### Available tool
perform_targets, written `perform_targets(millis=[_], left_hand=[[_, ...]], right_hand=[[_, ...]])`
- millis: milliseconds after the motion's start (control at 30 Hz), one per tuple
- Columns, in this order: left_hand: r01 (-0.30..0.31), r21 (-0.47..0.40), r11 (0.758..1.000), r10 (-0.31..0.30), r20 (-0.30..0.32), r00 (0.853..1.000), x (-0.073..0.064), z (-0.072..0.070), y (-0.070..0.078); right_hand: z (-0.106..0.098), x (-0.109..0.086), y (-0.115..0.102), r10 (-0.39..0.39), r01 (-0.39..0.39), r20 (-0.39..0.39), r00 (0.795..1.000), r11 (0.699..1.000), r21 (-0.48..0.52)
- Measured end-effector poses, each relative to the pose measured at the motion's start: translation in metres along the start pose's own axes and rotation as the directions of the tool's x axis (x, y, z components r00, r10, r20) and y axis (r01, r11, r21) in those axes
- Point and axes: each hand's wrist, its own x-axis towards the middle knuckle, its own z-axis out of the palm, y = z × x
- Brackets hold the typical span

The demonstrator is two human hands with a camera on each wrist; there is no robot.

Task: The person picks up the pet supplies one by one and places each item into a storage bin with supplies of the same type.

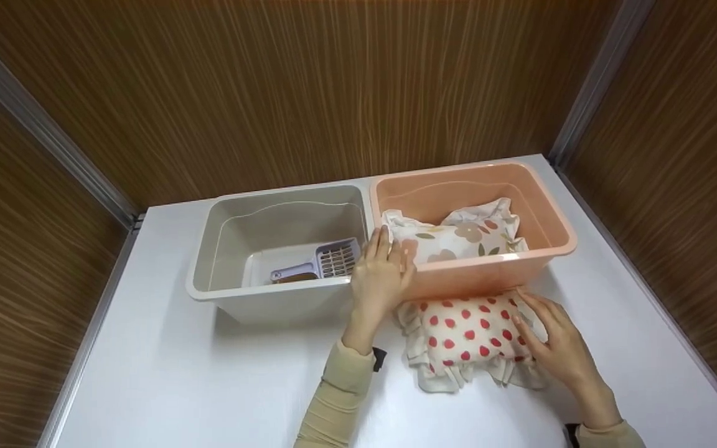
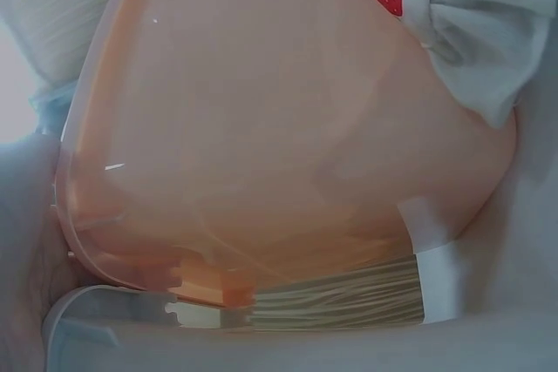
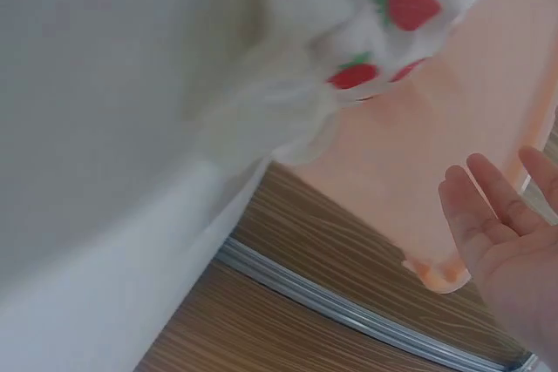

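My left hand (image 1: 380, 277) lies with straight fingers over the front corner where the grey bin (image 1: 277, 295) and the pink bin (image 1: 477, 280) meet. Its fingertips are beside a floral ruffled cushion (image 1: 452, 239) inside the pink bin. My right hand (image 1: 561, 345) is spread at the right edge of a small strawberry-print cushion (image 1: 470, 333), which lies on the table against the pink bin's front. The right wrist view shows that hand's fingers (image 3: 506, 202) loosely extended, holding nothing. Whether they touch the cushion is unclear. The left wrist view shows mostly the pink bin's wall (image 2: 261, 128).
A lilac slotted scoop (image 1: 337, 258) lies inside the grey bin. Both bins stand side by side at the back of the white table (image 1: 165, 386). Wood-grain panels (image 1: 333, 87) with metal corner strips enclose the table behind and at both sides.
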Motion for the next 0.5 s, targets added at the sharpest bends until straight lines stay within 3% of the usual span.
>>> perform_targets(millis=[267, 367, 500], left_hand=[[0.015, 0.008, 1.000, -0.015, 0.017, 1.000, 0.000, 0.000, -0.001], [0.011, 0.014, 1.000, -0.011, 0.007, 1.000, 0.000, 0.000, 0.000], [0.006, 0.011, 1.000, -0.006, -0.030, 1.000, -0.001, 0.002, 0.001]], right_hand=[[-0.005, -0.010, 0.010, 0.179, -0.174, 0.152, 0.972, 0.984, -0.041], [-0.008, -0.011, 0.013, 0.224, -0.223, 0.221, 0.949, 0.974, -0.031], [-0.010, -0.012, 0.016, 0.286, -0.284, 0.323, 0.902, 0.957, -0.054]])
